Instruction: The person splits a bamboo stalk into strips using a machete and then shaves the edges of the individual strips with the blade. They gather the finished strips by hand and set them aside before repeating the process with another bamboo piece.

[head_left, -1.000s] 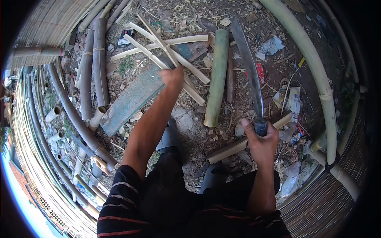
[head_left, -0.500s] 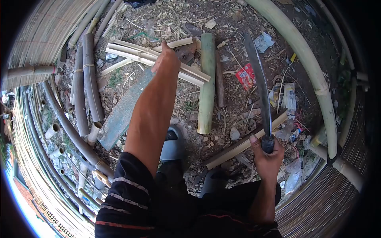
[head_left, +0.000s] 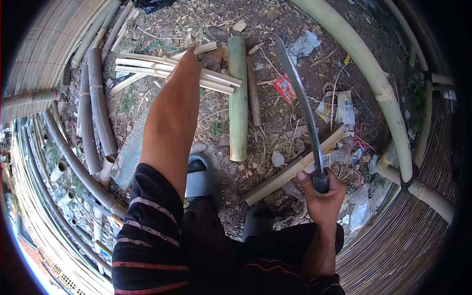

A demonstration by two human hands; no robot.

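Note:
My right hand point(head_left: 325, 201) is wrapped round the black handle of a machete point(head_left: 307, 110), its long, slightly curved blade pointing up and away from me. Ahead on the left, my left hand point(head_left: 186, 66) is closed over a bundle of split bamboo strips point(head_left: 142, 66); the hand itself hides most of its fingers. The strips lie crosswise, and their right ends overlap a green bamboo section point(head_left: 238, 113) on the ground. Below the blade, a half-split bamboo piece point(head_left: 295, 169) rests at a slant.
A thick bamboo pole point(head_left: 366, 59) curves down the right side. Dark bamboo lengths point(head_left: 98, 98) and a grey slab point(head_left: 132, 147) lie at left. Wood chips, a red wrapper point(head_left: 285, 87) and plastic litter cover the soil. My sandalled foot point(head_left: 200, 174) stands below the strips.
The view has shifted, so most things sit further left and slightly higher. The strips have moved slightly away from me under my left hand. My right hand still grips the machete.

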